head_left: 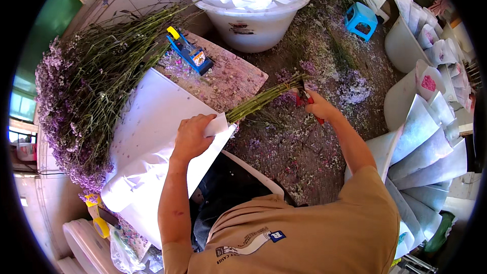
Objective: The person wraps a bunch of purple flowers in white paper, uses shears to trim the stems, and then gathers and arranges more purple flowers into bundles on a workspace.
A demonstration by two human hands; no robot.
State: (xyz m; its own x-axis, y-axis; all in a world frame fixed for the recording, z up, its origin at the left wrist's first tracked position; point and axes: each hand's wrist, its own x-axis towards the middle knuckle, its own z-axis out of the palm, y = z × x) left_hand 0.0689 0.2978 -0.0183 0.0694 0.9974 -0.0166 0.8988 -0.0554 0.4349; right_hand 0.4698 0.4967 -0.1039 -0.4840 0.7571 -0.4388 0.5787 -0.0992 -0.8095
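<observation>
My left hand (192, 136) is closed round the rolled end of a white paper wrap (152, 104) lying on the worktable. A bundle of green stems (261, 97) sticks out of that end toward the right. My right hand (322, 106) grips red-handled pruning shears (310, 99) at the cut ends of the stems. The blades are partly hidden by the stem tips, so I cannot tell whether they are closed. The flower heads of this bundle are hidden inside the paper.
Loose purple flowers (66, 116) with long stems pile up on the left. A blue tape dispenser (190, 53) stands on the petal-strewn board (233, 78). Beyond is a white tub (253, 25) of paper. A blue stool (361, 22) and paper-wrapped bouquets (426, 142) are at right. Trimmings cover the floor.
</observation>
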